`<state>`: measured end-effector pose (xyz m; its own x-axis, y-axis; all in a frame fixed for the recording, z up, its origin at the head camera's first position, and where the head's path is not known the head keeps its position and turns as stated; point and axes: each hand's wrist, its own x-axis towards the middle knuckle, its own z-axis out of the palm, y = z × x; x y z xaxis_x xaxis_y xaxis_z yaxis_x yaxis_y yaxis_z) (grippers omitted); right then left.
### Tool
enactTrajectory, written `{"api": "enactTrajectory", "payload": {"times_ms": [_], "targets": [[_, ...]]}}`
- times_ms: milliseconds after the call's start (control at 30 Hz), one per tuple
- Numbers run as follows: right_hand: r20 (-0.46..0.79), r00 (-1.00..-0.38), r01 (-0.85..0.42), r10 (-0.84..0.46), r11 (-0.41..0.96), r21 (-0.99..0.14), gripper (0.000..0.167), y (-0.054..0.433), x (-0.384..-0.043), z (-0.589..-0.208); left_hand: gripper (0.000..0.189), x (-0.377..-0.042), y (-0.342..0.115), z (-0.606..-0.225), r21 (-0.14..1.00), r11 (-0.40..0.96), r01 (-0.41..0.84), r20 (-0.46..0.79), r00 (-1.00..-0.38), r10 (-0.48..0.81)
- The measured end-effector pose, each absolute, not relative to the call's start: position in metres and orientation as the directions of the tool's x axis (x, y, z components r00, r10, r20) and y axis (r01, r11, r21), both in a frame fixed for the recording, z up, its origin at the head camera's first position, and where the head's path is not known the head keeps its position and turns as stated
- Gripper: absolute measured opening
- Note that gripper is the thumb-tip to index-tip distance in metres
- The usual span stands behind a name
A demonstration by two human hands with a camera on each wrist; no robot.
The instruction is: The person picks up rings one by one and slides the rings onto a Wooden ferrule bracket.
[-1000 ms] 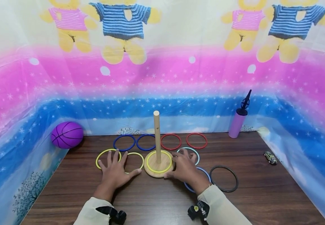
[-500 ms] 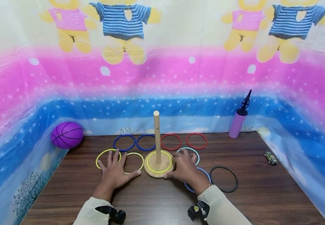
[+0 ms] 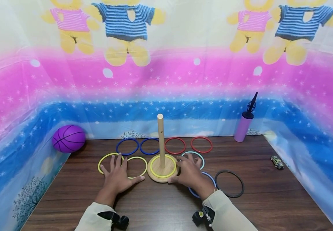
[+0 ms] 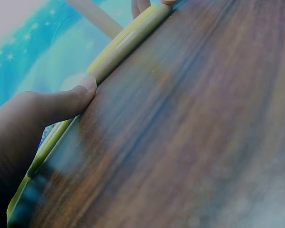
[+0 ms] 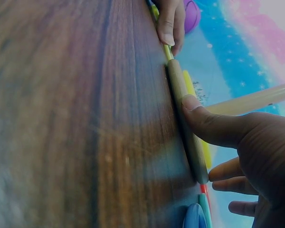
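A wooden peg stand (image 3: 161,138) rises from a round base, with a yellow ring (image 3: 152,173) lying around the peg on that base. My right hand (image 3: 190,171) holds the base's right side, thumb at the front edge and fingers farther round, as the right wrist view also shows. My left hand (image 3: 117,178) spreads its fingers over two more yellow rings, one at the left (image 3: 100,163) and one nearer the stand (image 3: 146,163). Its thumb (image 4: 88,88) points toward the base, and the hand covers part of both rings.
Two dark blue rings (image 3: 117,149) and two red rings (image 3: 212,147) lie behind. A mint ring (image 3: 203,162), a light blue ring (image 3: 211,176) and a black ring (image 3: 242,189) lie right. Around them stand a purple ball (image 3: 69,139), a hand pump (image 3: 242,128) and a toy car (image 3: 277,162).
The left index finger has shifted slightly left, toward the middle finger. The right hand, the stand and the ring on it show no visible movement.
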<state>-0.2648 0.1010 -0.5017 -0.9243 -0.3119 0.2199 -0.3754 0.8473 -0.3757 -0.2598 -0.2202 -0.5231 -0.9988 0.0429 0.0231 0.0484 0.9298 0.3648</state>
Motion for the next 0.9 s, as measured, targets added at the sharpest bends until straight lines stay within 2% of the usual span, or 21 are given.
{"api": "enactTrajectory", "payload": {"times_ms": [400, 600, 900], "targets": [[0.216, -0.926, -0.371, -0.309, 0.85, -0.374, 0.071, 0.1008, -0.2659, -0.5035, 0.128, -0.2603, -0.2195, -0.5215, 0.358, 0.931, 0.067, 0.081, -0.996, 0.04], [0.213, -0.93, -0.361, -0.3, 0.855, -0.373, 0.067, 0.1007, -0.2639, -0.5038, 0.125, -0.2594, -0.2197, -0.518, 0.388, 0.918, 0.086, 0.185, -0.983, 0.014], [0.214, -0.929, -0.362, -0.301, 0.859, -0.363, 0.073, 0.1018, -0.2656, -0.5044, 0.119, -0.2597, -0.2157, -0.5132, 0.465, 0.879, 0.109, 0.306, -0.951, -0.044]]}}
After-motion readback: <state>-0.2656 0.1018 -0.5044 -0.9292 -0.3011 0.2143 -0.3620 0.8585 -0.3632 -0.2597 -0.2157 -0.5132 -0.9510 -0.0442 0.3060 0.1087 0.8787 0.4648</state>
